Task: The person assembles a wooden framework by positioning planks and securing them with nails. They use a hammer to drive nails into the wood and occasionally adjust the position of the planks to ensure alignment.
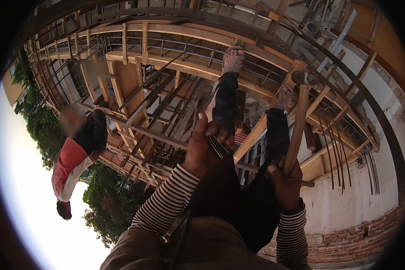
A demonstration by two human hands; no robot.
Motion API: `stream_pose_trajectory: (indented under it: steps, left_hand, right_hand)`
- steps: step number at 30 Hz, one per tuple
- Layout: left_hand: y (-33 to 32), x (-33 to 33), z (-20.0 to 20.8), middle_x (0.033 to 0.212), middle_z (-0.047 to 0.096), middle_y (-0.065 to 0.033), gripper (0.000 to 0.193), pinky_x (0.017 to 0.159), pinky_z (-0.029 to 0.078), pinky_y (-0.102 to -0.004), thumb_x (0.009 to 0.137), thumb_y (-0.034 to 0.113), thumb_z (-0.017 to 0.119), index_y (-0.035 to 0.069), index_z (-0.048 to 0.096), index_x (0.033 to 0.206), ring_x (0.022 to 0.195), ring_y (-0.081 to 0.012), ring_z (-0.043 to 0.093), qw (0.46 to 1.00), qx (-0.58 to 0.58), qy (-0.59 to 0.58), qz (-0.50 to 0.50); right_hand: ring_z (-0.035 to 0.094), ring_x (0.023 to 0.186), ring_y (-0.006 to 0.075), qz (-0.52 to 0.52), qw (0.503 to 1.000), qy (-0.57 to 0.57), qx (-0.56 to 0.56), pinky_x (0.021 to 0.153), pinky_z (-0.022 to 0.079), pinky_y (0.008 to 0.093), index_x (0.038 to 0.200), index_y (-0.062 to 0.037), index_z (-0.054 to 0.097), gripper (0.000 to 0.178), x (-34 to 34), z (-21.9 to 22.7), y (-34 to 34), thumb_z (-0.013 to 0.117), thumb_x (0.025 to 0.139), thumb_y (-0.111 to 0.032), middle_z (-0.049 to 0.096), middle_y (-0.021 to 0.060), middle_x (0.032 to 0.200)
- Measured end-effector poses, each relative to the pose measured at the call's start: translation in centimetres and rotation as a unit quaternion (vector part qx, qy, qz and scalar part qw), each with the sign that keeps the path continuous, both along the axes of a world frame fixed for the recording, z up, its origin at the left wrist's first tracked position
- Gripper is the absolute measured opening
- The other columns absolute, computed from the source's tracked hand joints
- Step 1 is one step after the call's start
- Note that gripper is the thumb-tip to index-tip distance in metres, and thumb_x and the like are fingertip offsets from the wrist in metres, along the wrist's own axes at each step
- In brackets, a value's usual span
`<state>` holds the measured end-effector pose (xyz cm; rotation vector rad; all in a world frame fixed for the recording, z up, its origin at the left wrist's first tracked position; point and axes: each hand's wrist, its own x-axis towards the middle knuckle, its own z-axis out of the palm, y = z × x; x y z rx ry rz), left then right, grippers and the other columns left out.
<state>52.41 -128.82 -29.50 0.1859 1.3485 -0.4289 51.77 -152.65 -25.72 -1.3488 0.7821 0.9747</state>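
Note:
My right hand is wrapped round the wooden handle of a hammer. The hammer stands nearly upright, its dark metal head at the top, near my right foot. In front of my lap, my left hand has its fingers curled over, with the thumb raised. A few thin, shiny nails stick out below those fingers; their exact number is unclear. Both wrists wear striped sleeves.
My sandalled feet rest on wooden formwork beams with steel bars between them. Lower down are crossed timbers and gaps. Another person is at the left. Thin rods hang at the right, beside a pale wall.

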Motion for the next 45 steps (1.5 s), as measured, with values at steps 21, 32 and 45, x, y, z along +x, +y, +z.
stream_pose_trajectory:
  steps: [21, 32, 45]
  left_hand:
    - [-7.6, 5.0, 3.5, 0.089, 0.061, -0.0072, 0.056, 0.08, 0.06, -0.0554, 0.098, 0.066, 0.026, 0.016, 0.041, 0.081, 0.106, -0.0338, 0.065, 0.995, 0.009, -0.052, -0.084]
    - [-10.5, 0.3, 3.8, 0.081, 0.043, -0.0052, 0.059, 0.085, 0.046, -0.0385, 0.099, 0.066, 0.032, 0.011, 0.035, 0.079, 0.085, -0.0214, 0.051, 0.962, 0.148, -0.038, -0.225]
    - [-11.3, -1.8, 1.5, 0.073, 0.037, 0.0006, 0.061, 0.064, 0.036, -0.0275, 0.1, 0.067, 0.028, 0.011, 0.038, 0.079, 0.067, -0.011, 0.036, 0.893, 0.21, -0.019, -0.399]
  right_hand:
    - [0.064, 0.075, 0.0128, -0.178, 0.98, -0.071, -0.056, 0.067, 0.05, 0.0244, 0.095, -0.0045, 0.043, 0.04, 2.3, 3.4, 3.8, 0.079, 0.078, -0.001, 0.069, 0.0117, 0.086]
    - [0.063, 0.072, 0.0107, -0.093, 0.981, -0.035, -0.167, 0.065, 0.051, 0.025, 0.099, -0.0019, 0.051, 0.034, -2.5, 1.9, 3.4, 0.079, 0.08, -0.004, 0.068, 0.0075, 0.088]
    - [0.064, 0.076, 0.0125, -0.017, 0.986, -0.045, -0.159, 0.066, 0.051, 0.0246, 0.097, -0.0029, 0.046, 0.026, -3.7, 0.9, 2.3, 0.07, 0.086, 0.001, 0.067, 0.0111, 0.089]
